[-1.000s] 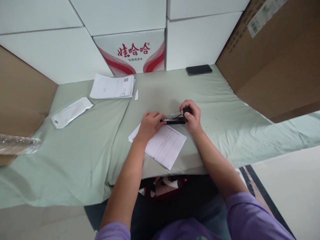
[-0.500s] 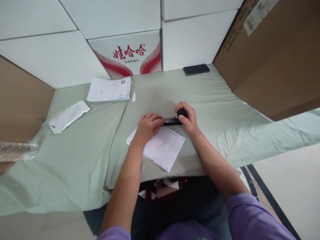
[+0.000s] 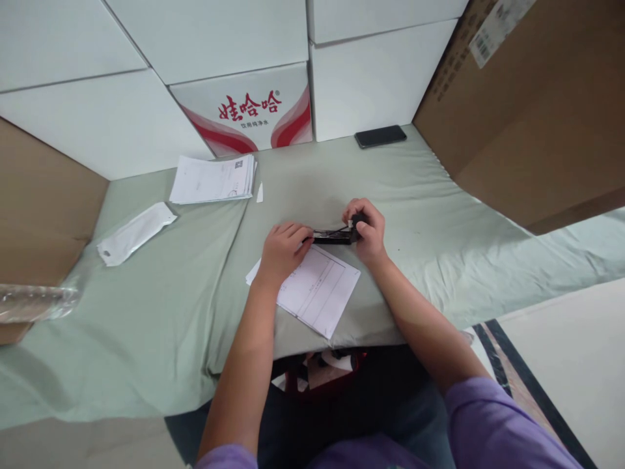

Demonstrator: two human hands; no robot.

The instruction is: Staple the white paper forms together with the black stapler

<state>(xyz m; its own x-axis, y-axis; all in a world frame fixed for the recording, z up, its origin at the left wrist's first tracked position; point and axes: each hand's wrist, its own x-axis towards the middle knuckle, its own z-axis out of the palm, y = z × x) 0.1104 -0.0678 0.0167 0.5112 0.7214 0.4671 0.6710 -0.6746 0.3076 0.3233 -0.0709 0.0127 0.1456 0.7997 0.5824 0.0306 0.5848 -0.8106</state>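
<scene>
A black stapler [image 3: 332, 236] lies across the cloth with its long metal channel exposed. My left hand [image 3: 286, 251] closes its fingertips on the stapler's left end. Around the raised black part at the right end, my right hand [image 3: 368, 231] is wrapped, thumb toward me. A thin dark strip slants over the channel near that hand. Just below the stapler lie white printed sheets [image 3: 319, 293], turned at an angle and partly hidden by my left hand and forearm.
A paper stack [image 3: 209, 179] and a white sealed packet [image 3: 137, 233] lie to the left, with a small white scrap [image 3: 260, 192] near the stack. A phone [image 3: 381, 136] rests by the white boxes [image 3: 371, 85] at the back. Brown cartons [image 3: 537, 117] flank the green cloth [image 3: 166, 312].
My left hand has shifted slightly left with the stapler's left end, and more of the metal channel shows. The right hand's raised black part has tilted a little. The sheets stay put.
</scene>
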